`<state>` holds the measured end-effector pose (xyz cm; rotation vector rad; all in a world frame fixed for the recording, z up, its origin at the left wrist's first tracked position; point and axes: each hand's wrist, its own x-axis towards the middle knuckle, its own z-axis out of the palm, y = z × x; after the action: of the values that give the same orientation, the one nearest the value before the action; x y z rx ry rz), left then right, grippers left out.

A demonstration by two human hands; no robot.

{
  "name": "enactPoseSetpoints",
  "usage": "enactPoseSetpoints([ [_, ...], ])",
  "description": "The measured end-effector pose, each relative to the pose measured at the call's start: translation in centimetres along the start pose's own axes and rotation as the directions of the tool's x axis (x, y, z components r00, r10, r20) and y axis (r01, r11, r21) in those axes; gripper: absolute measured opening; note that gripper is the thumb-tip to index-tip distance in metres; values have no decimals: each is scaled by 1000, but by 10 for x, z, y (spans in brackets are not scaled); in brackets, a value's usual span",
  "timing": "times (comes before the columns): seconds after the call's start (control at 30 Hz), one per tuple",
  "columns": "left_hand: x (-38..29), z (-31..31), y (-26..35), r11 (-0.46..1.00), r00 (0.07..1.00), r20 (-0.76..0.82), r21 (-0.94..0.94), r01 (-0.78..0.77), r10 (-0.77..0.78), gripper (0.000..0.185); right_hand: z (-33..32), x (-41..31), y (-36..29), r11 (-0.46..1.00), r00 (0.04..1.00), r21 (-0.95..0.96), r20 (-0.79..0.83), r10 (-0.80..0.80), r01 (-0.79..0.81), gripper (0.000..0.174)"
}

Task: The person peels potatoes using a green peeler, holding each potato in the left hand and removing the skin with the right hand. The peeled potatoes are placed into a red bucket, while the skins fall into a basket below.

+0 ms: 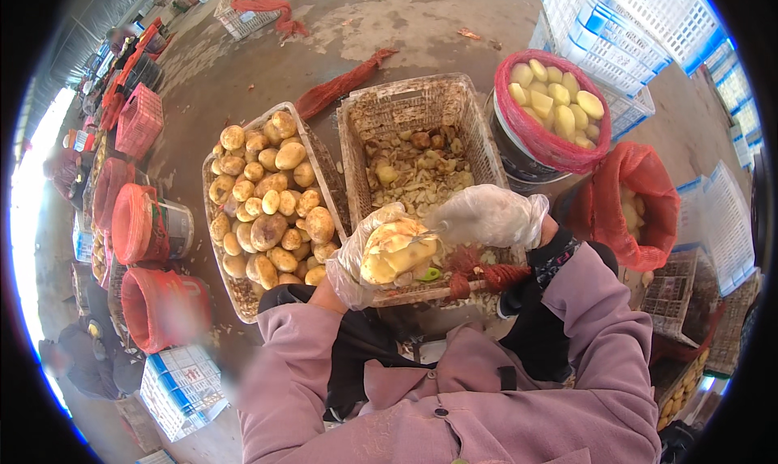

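My left hand [351, 266], in a clear plastic glove, grips a large, partly peeled potato [395, 254] with pale flesh and loose strips of skin. Gloved the same way, my right hand [492, 215] holds a blurred metal peeling tool [435, 229] against the potato's upper right side. Both hands are over the near end of a dirty plastic crate [404, 96], which holds potato peelings [419, 175]. Below the potato, a small green object [430, 274] shows by the crate's near rim, beside a knotted red mesh [486, 278].
Unpeeled potatoes [267, 230] fill a crate on the left. At the right, peeled potatoes [562, 102] fill a bucket lined with red mesh, near another mesh-lined container [635, 209]. White-and-blue crates [626, 38] are stacked behind. People sit among red-lined buckets [135, 224] at far left.
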<state>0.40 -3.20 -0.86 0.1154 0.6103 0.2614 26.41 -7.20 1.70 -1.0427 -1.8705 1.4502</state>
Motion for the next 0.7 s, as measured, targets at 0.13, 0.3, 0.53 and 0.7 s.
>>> enactPoseSetpoints([
  [0.13, 3, 1, 5, 1000, 999, -22, 11, 25, -25, 66, -4, 3, 1, 982, 994, -165, 41, 100, -92, 37],
  [0.3, 6, -7, 7, 988, 987, 150, 132, -76, 56, 58, 6, -1, 10, 936, 961, 214, 69, 269, -278, 41],
  [0.53, 3, 0, 3, 990, 983, 118, -13, -140, 141, 37, 9, 2, 15, 906, 980, 374, 96, 176, -199, 35],
  [0.7, -6, 10, 2, 919, 930, 49, 143, -368, 365, 28, 9, 1, 20, 822, 980, 549, -29, 196, -149, 35],
])
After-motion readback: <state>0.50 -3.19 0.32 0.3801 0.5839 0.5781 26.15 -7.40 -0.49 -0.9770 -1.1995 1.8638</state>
